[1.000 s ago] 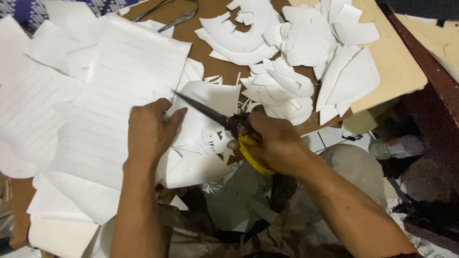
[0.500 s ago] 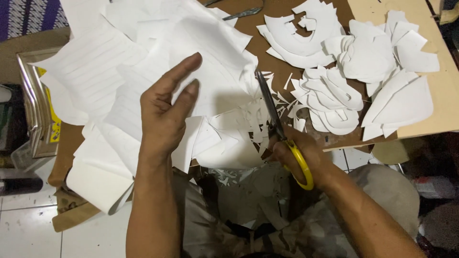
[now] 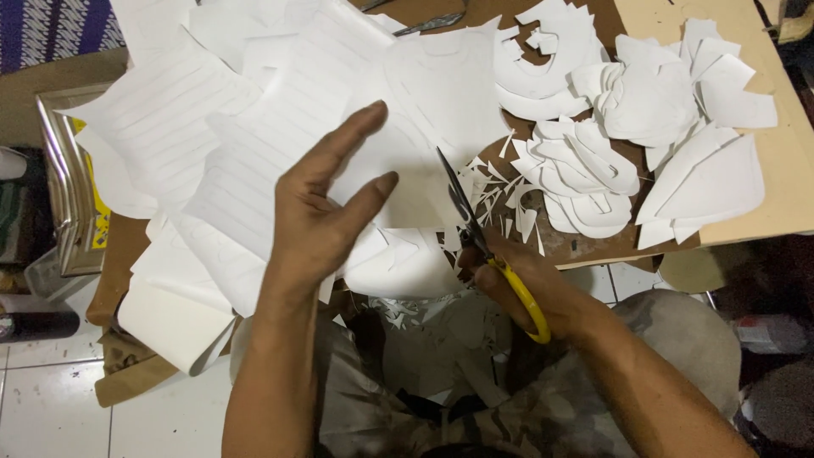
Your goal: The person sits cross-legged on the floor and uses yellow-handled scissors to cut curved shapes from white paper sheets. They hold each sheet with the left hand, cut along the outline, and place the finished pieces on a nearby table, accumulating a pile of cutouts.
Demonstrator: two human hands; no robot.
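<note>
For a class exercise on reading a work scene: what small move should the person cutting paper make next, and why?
Probably close the scissors for a short snip. The right hand holds them by the yellow handles with the blades at the edge of the white sheet, which the left hand steadies flat. Small offcuts lie beside the blades.

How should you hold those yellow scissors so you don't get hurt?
Hold the scissors by their yellow handle loops, coming from the near end, as the right hand does. The dark blades point away toward the white paper, so the handle end is probably safest.
</note>
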